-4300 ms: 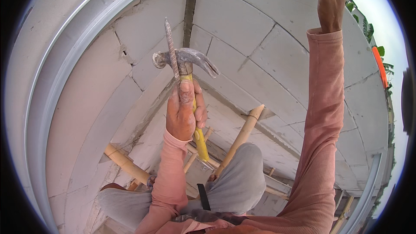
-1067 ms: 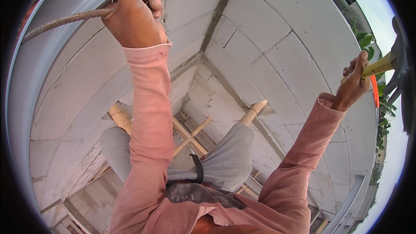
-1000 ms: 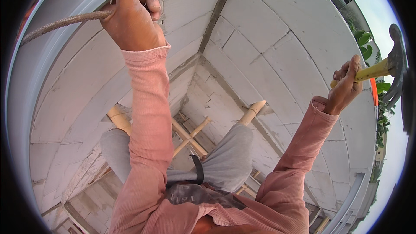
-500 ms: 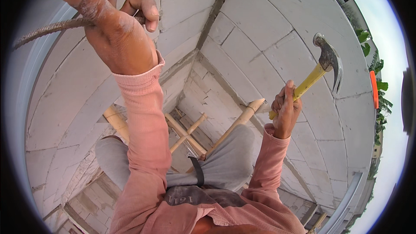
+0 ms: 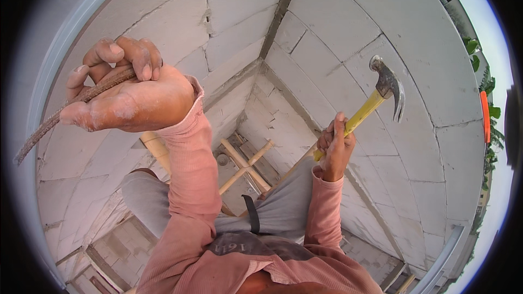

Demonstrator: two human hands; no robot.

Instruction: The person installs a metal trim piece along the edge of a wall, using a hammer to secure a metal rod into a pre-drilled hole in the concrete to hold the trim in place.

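A brown, ribbed steel bar (image 5: 50, 123) lies across the palm of my left hand (image 5: 128, 90). My left palm is turned up, with the fingers curled over the bar at its inner end. The bar's outer end sticks out to the lower left, past the thumb. In my right hand (image 5: 336, 147) is a claw hammer (image 5: 366, 111) with a yellow handle, gripped near the handle's lower end. Its dark metal head points up and to the right, in front of the block wall and apart from it.
Pale block walls (image 5: 403, 92) with mortar joints meet in a corner ahead. A grey metal channel (image 5: 71, 38) curves along the left; another metal piece (image 5: 444, 258) is at lower right. Crossed wooden poles (image 5: 248, 169) stand below, near my legs. An orange strip (image 5: 485, 117) and greenery show at the far right.
My left hand has come down and turned palm up, with its fingers curling over the bar, whose outer end now slants downward. My right hand and the hammer have shifted left and slightly down.
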